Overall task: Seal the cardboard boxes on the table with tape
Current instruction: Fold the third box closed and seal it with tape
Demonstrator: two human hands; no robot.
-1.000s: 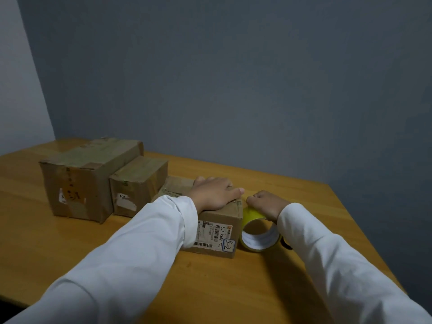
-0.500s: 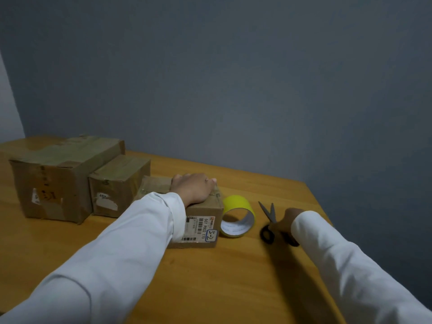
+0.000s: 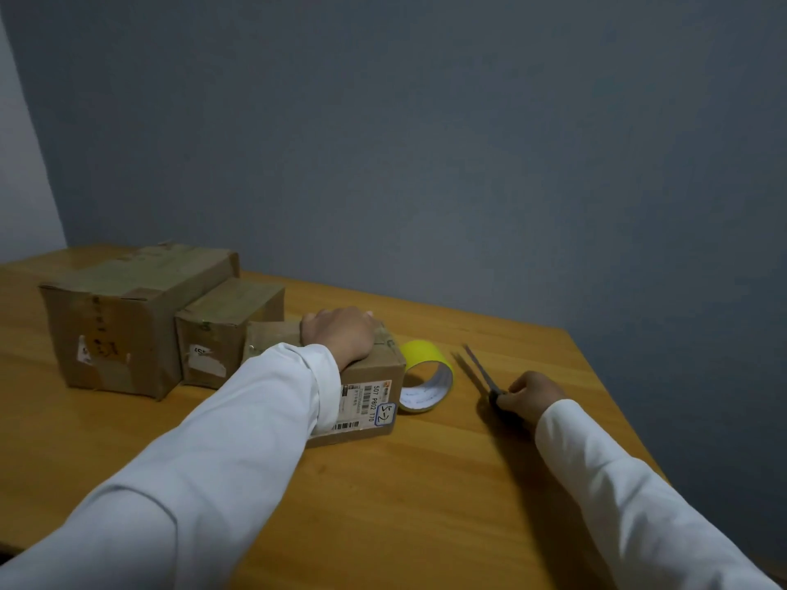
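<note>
A small cardboard box (image 3: pixel 374 376) with a barcode label lies at the table's middle. My left hand (image 3: pixel 340 334) rests flat on its top. A roll of yellow tape (image 3: pixel 426 376) stands on edge against the box's right side. Further right, my right hand (image 3: pixel 530 396) grips the dark handles of a pair of scissors (image 3: pixel 479 370), whose blades are spread and point away from me, just above the table. Two more boxes stand to the left: a medium box (image 3: pixel 230 330) and a large box (image 3: pixel 123 317), both with tape across their tops.
The wooden table (image 3: pixel 404 504) ends at a right edge close to my right forearm. A grey wall rises directly behind the table. White sleeves cover both my arms.
My right hand left the tape roll, moved right and took hold of the scissors, which are now lifted with the blades apart. My left hand stayed on the small box.
</note>
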